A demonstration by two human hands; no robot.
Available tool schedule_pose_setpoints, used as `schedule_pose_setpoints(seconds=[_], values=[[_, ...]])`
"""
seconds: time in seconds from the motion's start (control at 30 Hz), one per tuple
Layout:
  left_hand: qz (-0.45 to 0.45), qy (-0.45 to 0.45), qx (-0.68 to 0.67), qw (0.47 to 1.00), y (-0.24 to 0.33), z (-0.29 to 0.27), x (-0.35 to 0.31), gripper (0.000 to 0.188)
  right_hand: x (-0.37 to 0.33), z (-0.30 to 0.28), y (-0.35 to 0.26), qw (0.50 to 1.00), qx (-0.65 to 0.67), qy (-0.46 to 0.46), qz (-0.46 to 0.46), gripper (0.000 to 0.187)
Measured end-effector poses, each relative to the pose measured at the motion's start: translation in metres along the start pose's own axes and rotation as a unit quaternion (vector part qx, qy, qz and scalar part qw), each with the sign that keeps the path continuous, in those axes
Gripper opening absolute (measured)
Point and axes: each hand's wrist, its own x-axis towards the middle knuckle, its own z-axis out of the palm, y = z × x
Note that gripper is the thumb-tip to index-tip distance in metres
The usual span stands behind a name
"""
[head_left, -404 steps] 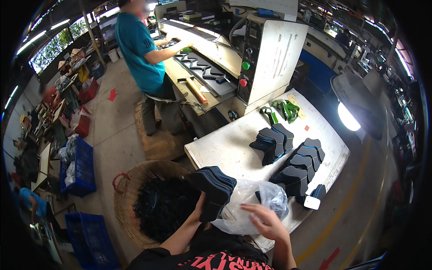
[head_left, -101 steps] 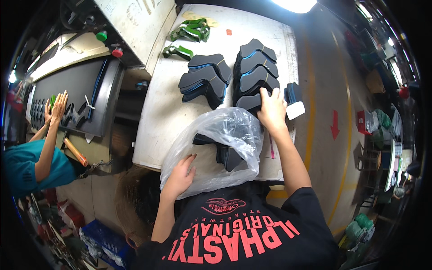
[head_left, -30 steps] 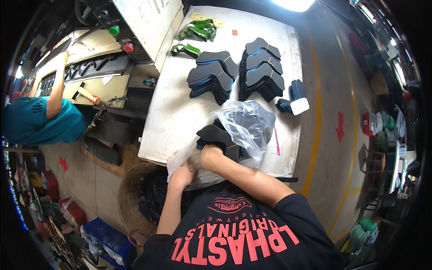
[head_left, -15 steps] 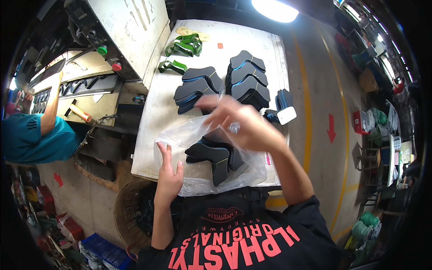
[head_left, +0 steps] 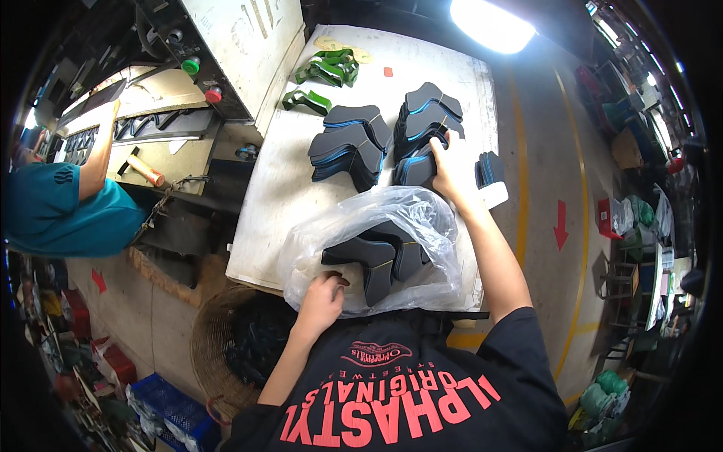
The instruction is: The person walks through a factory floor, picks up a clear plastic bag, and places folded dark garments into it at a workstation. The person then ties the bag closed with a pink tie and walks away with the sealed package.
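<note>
Touching dark-grey, blue-edged, curved stack on white counter: right hand, finger clamp unclear. Left hand, fingers curled, at crumpled clear plastic bag, perhaps steadying mouth around banded dark-grey bundles inside; grip unclear.

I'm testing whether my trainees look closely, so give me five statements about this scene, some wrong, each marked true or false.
1. The right hand is at a dark stack on the table. True.
2. The bag holds nothing. False: dark pieces lie in it.
3. The green strips lie toward the table's far end. True.
4. The basket stands to the right of the table. False: it is at the table's near left.
5. The left hand is at the far end of the table. False: it is at the bag's near left side.
</note>
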Motion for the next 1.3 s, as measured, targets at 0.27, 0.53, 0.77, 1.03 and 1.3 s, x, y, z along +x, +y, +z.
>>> schedule_pose_setpoints(seconds=[0.27, 0.53, 0.77, 1.03, 1.3], values=[[-0.096, -0.045, 0.191, 0.976, -0.004, 0.032, 0.018, 0.07, -0.003, -0.043, 0.021, 0.991, 0.116, 0.009, -0.059, 0.055], [-0.102, -0.131, 0.239, 0.957, 0.001, -0.007, 0.048, 0.091, 0.002, -0.171, 0.035, 0.951, 0.217, 0.22, 0.012, 0.05], [-0.258, -0.078, -0.074, 0.96, -0.019, -0.073, 0.062, 0.082, -0.008, -0.195, -0.043, 0.803, 0.582, 0.07, 0.106, 0.044], [-0.307, 0.069, -0.571, 0.758, -0.063, -0.122, 0.098, 0.089, 0.006, -0.072, -0.183, 0.91, 0.377, -0.175, -0.012, 0.049], [-0.339, 0.051, -0.428, 0.836, -0.047, -0.116, 0.141, 0.103, 0.026, -0.034, -0.242, 0.955, 0.286, -0.061, -0.048, 0.064]])
